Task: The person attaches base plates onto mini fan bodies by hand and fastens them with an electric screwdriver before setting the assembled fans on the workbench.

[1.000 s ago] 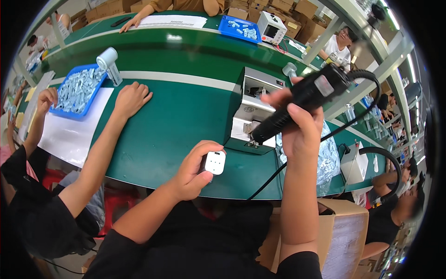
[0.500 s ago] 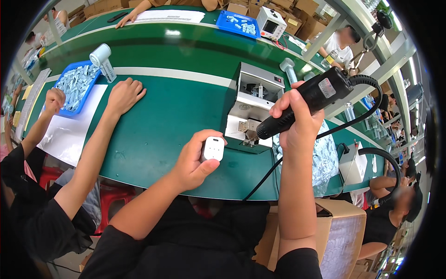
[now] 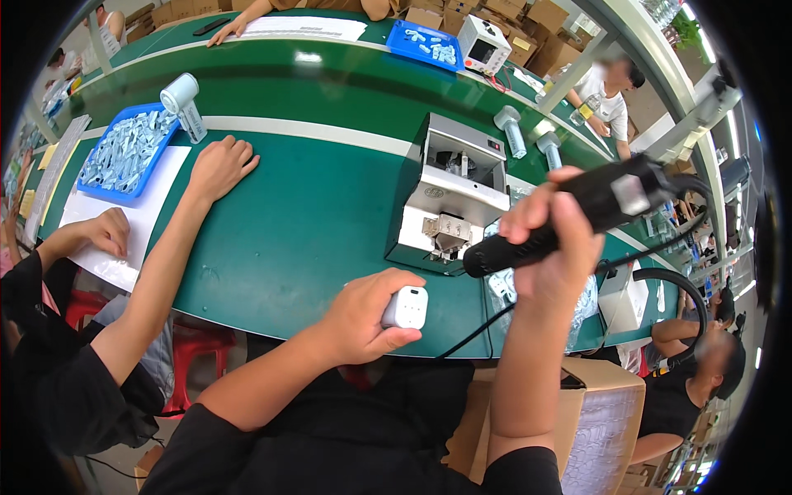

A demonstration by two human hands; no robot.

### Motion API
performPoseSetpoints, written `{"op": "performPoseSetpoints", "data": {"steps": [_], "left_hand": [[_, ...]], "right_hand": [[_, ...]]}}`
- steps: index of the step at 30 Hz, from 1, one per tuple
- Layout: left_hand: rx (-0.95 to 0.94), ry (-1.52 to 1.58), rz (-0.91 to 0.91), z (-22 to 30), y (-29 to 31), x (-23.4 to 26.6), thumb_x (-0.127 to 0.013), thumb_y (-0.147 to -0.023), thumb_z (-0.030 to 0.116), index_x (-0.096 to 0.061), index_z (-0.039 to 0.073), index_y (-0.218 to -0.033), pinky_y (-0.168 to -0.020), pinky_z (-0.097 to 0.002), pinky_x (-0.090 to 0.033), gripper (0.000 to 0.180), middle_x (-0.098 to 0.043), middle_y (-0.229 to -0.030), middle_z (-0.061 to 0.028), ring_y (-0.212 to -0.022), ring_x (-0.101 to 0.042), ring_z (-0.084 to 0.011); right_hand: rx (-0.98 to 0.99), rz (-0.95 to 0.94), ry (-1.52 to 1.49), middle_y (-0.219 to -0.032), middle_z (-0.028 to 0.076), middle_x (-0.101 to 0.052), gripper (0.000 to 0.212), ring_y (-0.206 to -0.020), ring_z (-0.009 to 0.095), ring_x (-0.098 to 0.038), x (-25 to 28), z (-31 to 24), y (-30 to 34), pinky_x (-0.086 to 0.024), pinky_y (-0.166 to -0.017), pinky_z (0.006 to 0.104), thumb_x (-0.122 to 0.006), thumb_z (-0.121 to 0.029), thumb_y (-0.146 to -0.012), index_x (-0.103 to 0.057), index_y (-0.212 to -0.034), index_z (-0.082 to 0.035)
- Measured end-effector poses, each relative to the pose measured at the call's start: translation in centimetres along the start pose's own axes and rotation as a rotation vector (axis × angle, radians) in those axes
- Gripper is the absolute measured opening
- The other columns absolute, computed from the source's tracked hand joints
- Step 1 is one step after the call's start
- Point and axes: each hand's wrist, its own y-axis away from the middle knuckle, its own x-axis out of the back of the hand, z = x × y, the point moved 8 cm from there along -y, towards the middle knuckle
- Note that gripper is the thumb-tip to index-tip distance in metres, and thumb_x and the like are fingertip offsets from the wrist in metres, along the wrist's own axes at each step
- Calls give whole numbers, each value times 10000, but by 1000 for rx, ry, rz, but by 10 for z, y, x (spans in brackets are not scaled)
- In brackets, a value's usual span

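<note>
My left hand (image 3: 355, 320) is closed round a small white plastic housing (image 3: 407, 306), whose rounded end faces up with a slot and several small holes in it. My right hand (image 3: 559, 247) grips a black electric screwdriver (image 3: 606, 198), blurred by motion. Its nose points down and left, above the right side of a grey and black screw feeder (image 3: 464, 191). The tip of the bit cannot be made out. Between the housing and the screwdriver there is a gap.
A co-worker's hands (image 3: 223, 169) rest on the green bench at left, near a blue tray (image 3: 142, 191) of pale blue parts and a handheld fan (image 3: 181, 97). At right lie a plastic bag (image 3: 584, 309), a white box (image 3: 624, 299) and the screwdriver's cable (image 3: 474, 334); below stands an open carton (image 3: 569, 412).
My right hand has drawn the screwdriver right, off the front of the screw feeder. My left hand has brought the white housing right and nearer me. The co-worker's far-left hand has come nearer.
</note>
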Motion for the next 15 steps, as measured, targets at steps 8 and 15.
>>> {"op": "performPoseSetpoints", "data": {"steps": [8, 15], "left_hand": [[14, -29, -17, 1, -2, -4, -670, -793, 367, -469, 64, -1165, -698, -396, -475, 520, -591, -1011, -147, -828, -591, -351], [6, -42, -19, 3, -2, -4, -678, -790, 339, -464, 68, -1175, -701, -398, -472, 517, -589, -1008, -143, -839, -589, -350]], "right_hand": [[100, -320, -112, -732, 75, -499, 425, -547, 170, -499, -54, -58, 26, -435, -562, 339, -498, -289, -906, -394, -1189, 12], [62, -271, -63, -712, 64, -497, 420, -535, 171, -500, -58, -44, 31, -444, -555, 340, -522, -295, -887, -399, -1171, -11]]}}
